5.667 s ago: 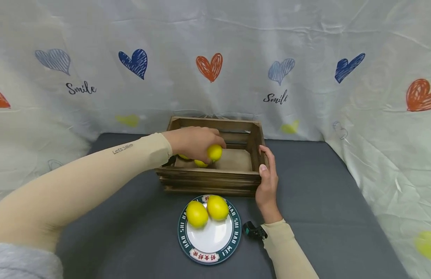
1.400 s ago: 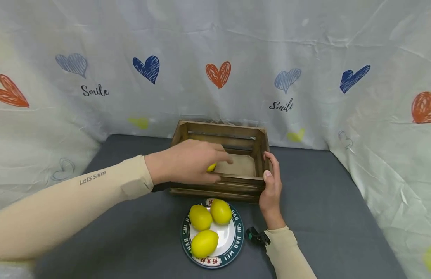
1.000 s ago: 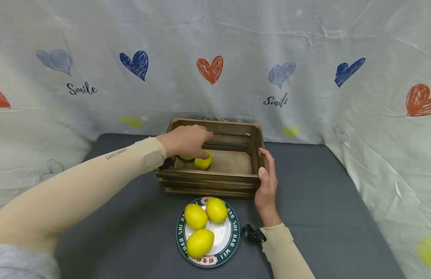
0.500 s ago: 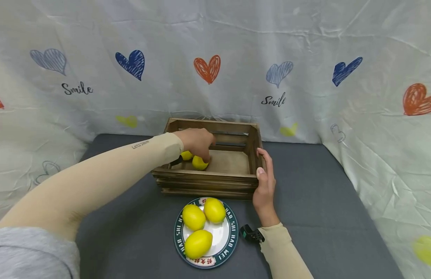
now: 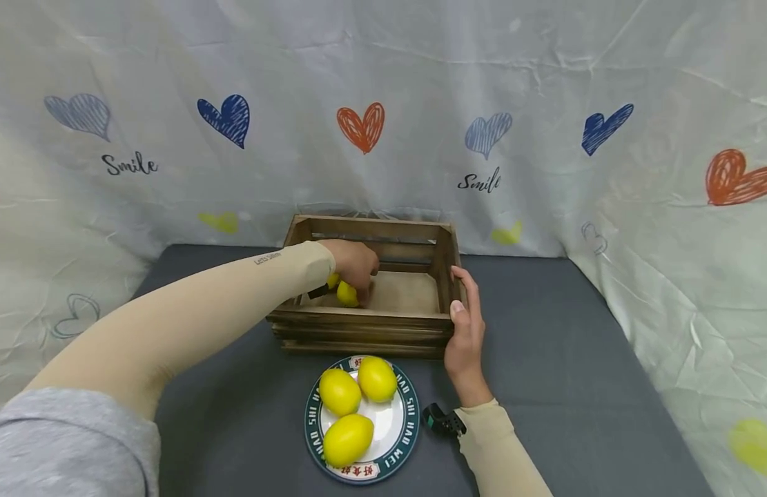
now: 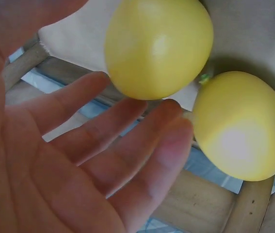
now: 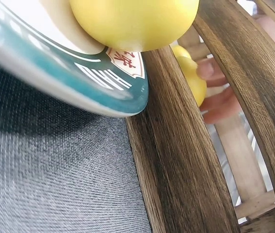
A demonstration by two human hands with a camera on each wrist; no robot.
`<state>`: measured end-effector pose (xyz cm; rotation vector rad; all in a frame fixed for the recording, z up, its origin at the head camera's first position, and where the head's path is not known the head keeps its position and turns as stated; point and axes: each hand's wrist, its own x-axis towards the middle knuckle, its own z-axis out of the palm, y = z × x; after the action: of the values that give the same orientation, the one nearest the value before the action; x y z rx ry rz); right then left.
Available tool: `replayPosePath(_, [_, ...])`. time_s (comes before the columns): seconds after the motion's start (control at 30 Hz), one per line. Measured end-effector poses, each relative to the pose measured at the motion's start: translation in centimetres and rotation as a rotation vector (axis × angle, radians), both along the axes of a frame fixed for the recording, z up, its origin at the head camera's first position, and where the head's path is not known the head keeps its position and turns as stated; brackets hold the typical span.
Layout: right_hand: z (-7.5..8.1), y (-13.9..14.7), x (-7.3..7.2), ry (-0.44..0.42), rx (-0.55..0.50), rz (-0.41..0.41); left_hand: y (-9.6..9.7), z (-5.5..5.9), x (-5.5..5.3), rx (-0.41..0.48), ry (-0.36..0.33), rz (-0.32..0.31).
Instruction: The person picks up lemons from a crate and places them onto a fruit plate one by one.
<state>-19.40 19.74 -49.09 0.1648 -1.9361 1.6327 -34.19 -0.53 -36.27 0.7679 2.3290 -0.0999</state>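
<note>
My left hand [image 5: 356,266] reaches down into a wooden crate [image 5: 364,328]. Its fingers are loosely extended at a lemon [image 5: 346,294]; a second lemon [image 5: 333,280] lies just left of that one, partly hidden by the wrist. In the left wrist view the fingertips [image 6: 169,109] lie along the edge of the nearer lemon [image 6: 159,46], and the thumb stays apart from it. My right hand [image 5: 465,338] grips the crate's right side, fingers over the rim and thumb toward the front corner. In front, a green-rimmed white plate [image 5: 386,421] bears three lemons [image 5: 348,440].
A dark grey cloth [image 5: 545,373] covers the table. Behind the crate hangs a pale curtain [image 5: 420,83] printed with hearts. The plate stands close to the crate's front wall. A black band [image 5: 444,420] is on the right wrist.
A third lemon has come onto the plate since the earliest frame. The left hand has since gone back over the crate's front and lowered to a lemon inside. The right hand keeps its grip.
</note>
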Motion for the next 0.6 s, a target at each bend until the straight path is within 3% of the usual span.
replayPosePath(0.37, [-0.1, 0.0, 0.0, -0.025, 0.037, -0.016, -0.4, -1.6, -0.5, -0.050, -0.061, 0.019])
replayPosePath(0.6, [-0.1, 0.3, -0.1, -0.024, 0.041, -0.019, 0.3, -2.1, -0.7, -0.106, -0.044, -0.029])
